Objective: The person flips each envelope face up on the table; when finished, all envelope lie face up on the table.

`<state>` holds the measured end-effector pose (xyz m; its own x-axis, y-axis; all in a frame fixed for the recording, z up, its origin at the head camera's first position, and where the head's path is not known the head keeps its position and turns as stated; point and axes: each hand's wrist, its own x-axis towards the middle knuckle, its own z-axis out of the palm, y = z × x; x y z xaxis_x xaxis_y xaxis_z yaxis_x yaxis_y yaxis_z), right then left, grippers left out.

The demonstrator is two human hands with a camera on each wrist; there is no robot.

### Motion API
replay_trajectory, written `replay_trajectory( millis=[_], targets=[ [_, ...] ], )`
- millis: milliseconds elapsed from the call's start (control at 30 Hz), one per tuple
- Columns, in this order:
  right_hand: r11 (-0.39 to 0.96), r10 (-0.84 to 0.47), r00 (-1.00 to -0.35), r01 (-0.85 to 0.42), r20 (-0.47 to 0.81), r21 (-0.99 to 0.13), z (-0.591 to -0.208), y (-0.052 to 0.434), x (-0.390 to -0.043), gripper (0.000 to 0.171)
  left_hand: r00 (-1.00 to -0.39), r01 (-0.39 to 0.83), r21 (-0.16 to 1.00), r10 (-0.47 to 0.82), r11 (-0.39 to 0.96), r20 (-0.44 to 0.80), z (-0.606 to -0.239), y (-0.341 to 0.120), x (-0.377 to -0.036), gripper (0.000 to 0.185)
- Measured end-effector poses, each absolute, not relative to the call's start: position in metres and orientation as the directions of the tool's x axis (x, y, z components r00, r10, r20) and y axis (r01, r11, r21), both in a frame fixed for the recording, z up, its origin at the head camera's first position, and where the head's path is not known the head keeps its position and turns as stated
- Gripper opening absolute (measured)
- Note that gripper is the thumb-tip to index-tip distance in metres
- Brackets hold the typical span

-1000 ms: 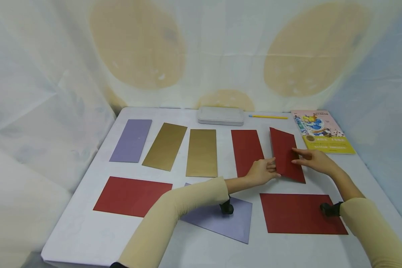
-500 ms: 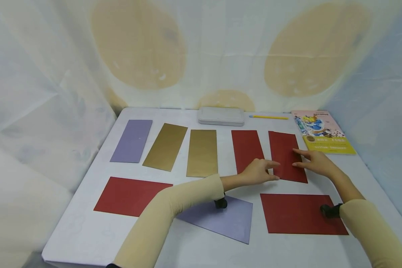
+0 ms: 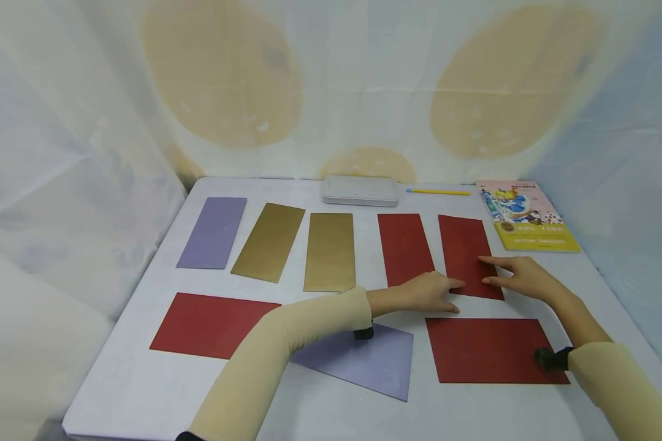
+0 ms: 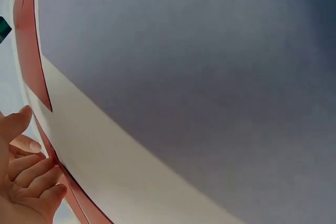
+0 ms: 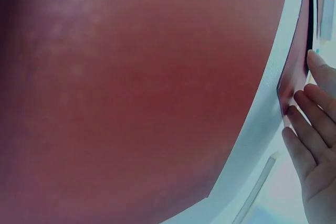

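A flat red card (image 3: 466, 251) lies on the white table at the right, between my two hands. My left hand (image 3: 425, 291) reaches over its lower left corner, with the index finger stretched out onto it. From the other side, my right hand (image 3: 524, 277) rests extended fingertips on the card's right edge. Just left of it is a second red card (image 3: 405, 245), its lower end partly covered by the left hand. Below the right hand lies a wider red card (image 3: 493, 352). In the right wrist view the right hand's fingers (image 5: 315, 124) are straight.
Two gold cards (image 3: 330, 251) and a small purple card (image 3: 212, 233) lie further left. A red card (image 3: 209, 324) and a larger purple card (image 3: 364, 364) are partly under the left sleeve. Along the back are a grey case (image 3: 360, 191), a pencil (image 3: 438, 192) and a book (image 3: 529, 214).
One second ago both hands held the red card tilted up off the table; it has come down flat. My left hand has let go of its edge and shifted slightly down.
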<state>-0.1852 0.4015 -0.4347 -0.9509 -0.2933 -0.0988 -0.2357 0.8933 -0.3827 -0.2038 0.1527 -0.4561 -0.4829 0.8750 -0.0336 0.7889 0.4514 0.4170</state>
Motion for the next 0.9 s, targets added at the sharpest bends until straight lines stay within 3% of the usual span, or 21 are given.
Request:
replay_trajectory(
  millis=[533, 733, 900],
  targets=[
    [0.901, -0.3, -0.951, -0.255, -0.077, -0.352, -0.437, 0.404, -0.188, 0.061, -0.454, 0.814, 0.406, 0.891, 0.416, -0.002, -0.461, 0.154, -0.203, 0.058],
    [0.895, -0.296, -0.95, -0.241, -0.095, -0.374, -0.431, 0.399, -0.189, 0.065, -0.453, 0.804, 0.458, 0.89, 0.38, 0.056, -0.461, 0.125, -0.211, 0.059],
    [0.888, -0.26, -0.959, -0.193, -0.11, -0.418, -0.424, 0.393, -0.197, 0.068, -0.49, 0.79, 0.459, 0.869, 0.407, 0.072, -0.463, 0.093, -0.221, 0.063]
  ],
)
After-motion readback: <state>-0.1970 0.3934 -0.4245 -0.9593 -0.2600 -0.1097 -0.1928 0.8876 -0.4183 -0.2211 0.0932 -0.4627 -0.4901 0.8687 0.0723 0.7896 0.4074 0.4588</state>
